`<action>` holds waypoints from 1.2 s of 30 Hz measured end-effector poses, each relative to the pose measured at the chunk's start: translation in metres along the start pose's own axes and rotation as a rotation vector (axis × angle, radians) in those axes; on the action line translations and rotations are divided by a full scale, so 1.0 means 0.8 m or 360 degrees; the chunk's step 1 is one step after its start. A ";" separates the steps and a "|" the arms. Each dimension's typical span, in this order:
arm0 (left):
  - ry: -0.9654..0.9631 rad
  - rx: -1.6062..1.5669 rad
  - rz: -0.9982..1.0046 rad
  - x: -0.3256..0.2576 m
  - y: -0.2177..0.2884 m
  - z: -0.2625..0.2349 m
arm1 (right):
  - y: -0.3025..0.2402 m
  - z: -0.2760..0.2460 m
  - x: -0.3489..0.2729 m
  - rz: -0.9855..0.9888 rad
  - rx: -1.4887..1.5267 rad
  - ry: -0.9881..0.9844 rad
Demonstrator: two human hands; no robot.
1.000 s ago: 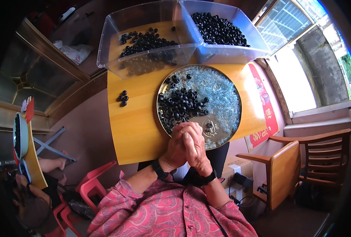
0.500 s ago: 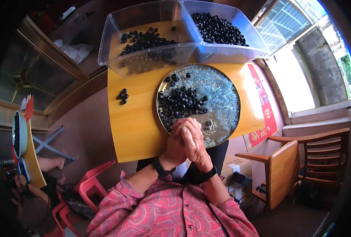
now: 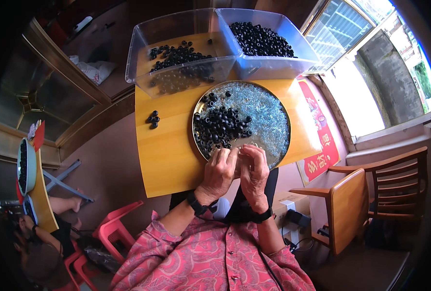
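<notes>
Left hand (image 3: 219, 170) and right hand (image 3: 254, 172) side by side, knuckles touching, at the near rim of a round metal tray (image 3: 273, 92), fingertips curled together over its near edge. Grip of both hands narrow, pinched on something too small to make out; whether anything sits between the fingers, impossible to tell. Dark band on each wrist.

Tray resting toward the right side of a small yellow wooden counter (image 3: 167, 155), its floor covered in pale bluish glittery bits. A heap of black rings (image 3: 220, 127) on the left half of the tray, just beyond the fingertips, a few strays toward the far rim. A small cluster of black rings (image 3: 153, 119) on the bare wood near the left edge of the counter, well apart from the tray.

Along the far edge, two clear plastic bins touching each other: left bin (image 3: 143, 53) with a thin scatter of black rings, right bin (image 3: 293, 65) heaped fuller with them.

Wooden chair (image 3: 351, 208) right of the counter; red plastic stool (image 3: 116, 225) at lower left; another person's arm (image 3: 63, 203) at far left.
</notes>
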State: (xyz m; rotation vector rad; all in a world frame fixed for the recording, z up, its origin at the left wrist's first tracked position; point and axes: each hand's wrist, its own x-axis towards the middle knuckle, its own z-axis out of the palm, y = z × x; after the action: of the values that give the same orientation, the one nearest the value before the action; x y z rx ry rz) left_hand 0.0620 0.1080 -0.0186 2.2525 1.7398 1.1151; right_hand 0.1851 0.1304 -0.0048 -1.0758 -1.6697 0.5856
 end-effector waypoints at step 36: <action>-0.0240 -0.1893 -0.1278 -0.002 -0.012 -0.055 | -0.001 -0.009 -0.009 0.0143 0.0331 -0.0184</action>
State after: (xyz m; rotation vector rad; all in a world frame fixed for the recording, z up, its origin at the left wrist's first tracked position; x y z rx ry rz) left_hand 0.0288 0.0945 0.0082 0.8001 1.1477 1.1955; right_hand 0.1921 0.1234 -0.0052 -0.9848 -1.6243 0.8745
